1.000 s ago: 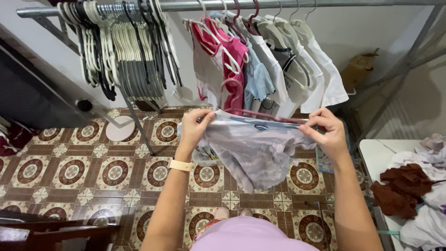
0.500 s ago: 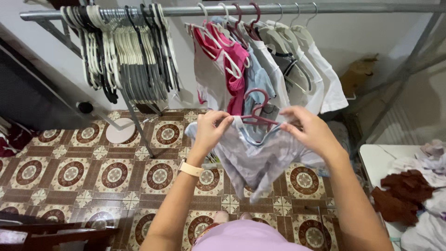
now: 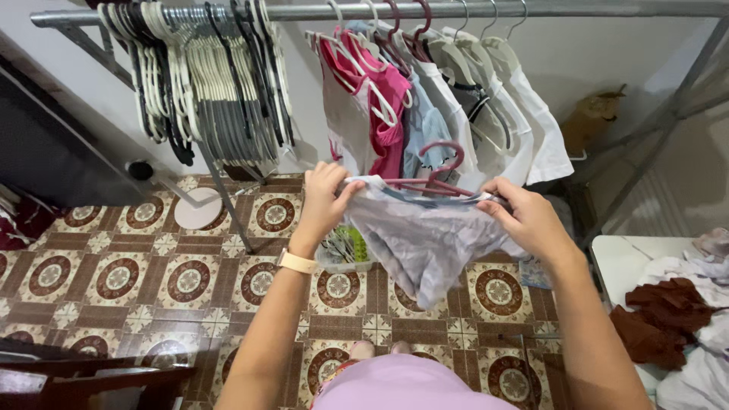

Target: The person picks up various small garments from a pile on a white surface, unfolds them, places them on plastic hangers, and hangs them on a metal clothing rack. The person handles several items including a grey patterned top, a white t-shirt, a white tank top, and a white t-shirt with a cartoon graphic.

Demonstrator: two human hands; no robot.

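Head view, looking down past a lilac top toward a patterned tile floor (image 3: 152, 281). Left hand (image 3: 325, 199) grips the left shoulder of a pale grey garment (image 3: 425, 239); its fingers (image 3: 343, 193) are pinched together on the cloth at the top edge. Right hand (image 3: 528, 220) grips the opposite shoulder, fingers closed on the fabric, thumb on top. The garment is stretched between the two hands at chest height, above the floor, its body hanging down in loose folds. A dusty-pink hanger (image 3: 440, 171) sits inside the neckline: hook standing up above the cloth, arms running sideways toward each hand. A pale strap is worn on the left wrist. Behind the garment a metal rail (image 3: 577, 9) runs across the top of the view. On its left portion, a dense bunch of empty hangers (image 3: 205, 76), white, grey and black. On its middle portion, hung clothes (image 3: 425, 99): pink, pale blue, white. Below the left hand, on the floor, a small clear basket (image 3: 345, 250) with green pieces inside. At right, a white counter (image 3: 619, 258) carries a heap of laundry (image 3: 676, 319), dark brown and white pieces.
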